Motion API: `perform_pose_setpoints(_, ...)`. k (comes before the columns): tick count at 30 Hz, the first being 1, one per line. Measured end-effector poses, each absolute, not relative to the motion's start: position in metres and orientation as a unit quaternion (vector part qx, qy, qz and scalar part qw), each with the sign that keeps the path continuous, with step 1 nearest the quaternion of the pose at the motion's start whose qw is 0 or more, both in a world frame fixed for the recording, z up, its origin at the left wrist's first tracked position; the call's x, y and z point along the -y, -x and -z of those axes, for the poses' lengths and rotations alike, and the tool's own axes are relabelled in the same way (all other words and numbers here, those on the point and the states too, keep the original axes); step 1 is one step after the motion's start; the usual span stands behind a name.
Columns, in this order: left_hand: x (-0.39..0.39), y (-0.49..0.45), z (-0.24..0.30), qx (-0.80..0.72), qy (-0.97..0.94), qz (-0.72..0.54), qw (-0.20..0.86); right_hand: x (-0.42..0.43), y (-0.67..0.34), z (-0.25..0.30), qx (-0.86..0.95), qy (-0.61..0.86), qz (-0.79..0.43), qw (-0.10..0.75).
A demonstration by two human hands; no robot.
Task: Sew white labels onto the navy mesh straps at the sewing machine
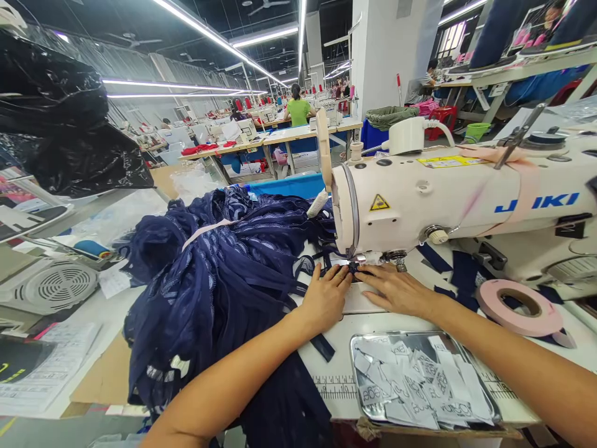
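My left hand [328, 297] lies flat just left of the sewing machine's needle, fingers stretched over a dark navy strip of fabric [353, 269]. From the right, my right hand [396, 291] reaches to the same spot with its fingers extended and fingertips on that strip. The white sewing machine [396, 193] stands over both hands, its presser foot area just beyond my fingertips. A large heap of navy garments [224, 274], bundled with a pale pink band [205, 231], lies beside my left arm. What sits under the fingertips is partly hidden.
A metal tray [355, 373] of white printed labels [420, 379] sits between my forearms. A pink tape roll [520, 307] and navy scraps [466, 274] lie at right. A black plastic bag [56, 118] hangs upper left. A person in a green shirt [298, 112] sits farther back.
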State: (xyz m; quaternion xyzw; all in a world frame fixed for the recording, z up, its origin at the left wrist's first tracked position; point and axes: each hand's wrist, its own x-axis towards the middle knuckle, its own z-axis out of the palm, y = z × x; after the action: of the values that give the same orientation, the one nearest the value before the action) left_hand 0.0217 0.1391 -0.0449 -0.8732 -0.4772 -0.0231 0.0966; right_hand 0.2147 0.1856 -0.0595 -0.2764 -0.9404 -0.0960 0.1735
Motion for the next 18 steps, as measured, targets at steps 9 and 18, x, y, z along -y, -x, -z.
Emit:
perform_pose_setpoints(9, -0.148, -0.021, 0.043, 0.481, 0.868, 0.055, 0.114, -0.199, -0.214, 0.069, 0.917, 0.317, 0.062, 0.234)
perform_pose_setpoints(18, -0.149, -0.026, 0.036, 0.558, 0.812, 0.049, 0.167, -0.183, -0.209, 0.048, 0.905, 0.375, 0.175, 0.092)
